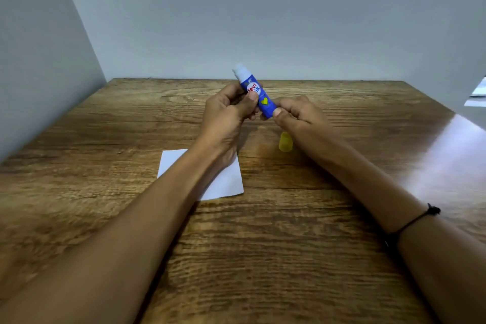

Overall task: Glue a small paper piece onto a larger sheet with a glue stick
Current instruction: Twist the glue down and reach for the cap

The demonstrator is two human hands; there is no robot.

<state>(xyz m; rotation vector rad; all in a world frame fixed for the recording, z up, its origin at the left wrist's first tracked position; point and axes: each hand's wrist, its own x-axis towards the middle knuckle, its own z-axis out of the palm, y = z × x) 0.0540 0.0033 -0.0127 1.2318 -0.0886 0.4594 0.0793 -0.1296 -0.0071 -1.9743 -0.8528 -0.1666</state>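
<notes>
A blue glue stick (260,98) with its white tip pointing up and away is held above the table's far half. My left hand (228,110) grips its upper body and my right hand (294,113) pinches its lower end. The yellow cap (285,142) lies on the wood just under my right wrist. A white paper sheet (226,179) lies flat beneath my left forearm, which hides its middle. I see no separate small paper piece.
The brown wooden table (263,244) meets grey walls at the back and left. A bright glare patch (447,155) marks its right edge. A black thread band (410,221) circles my right forearm.
</notes>
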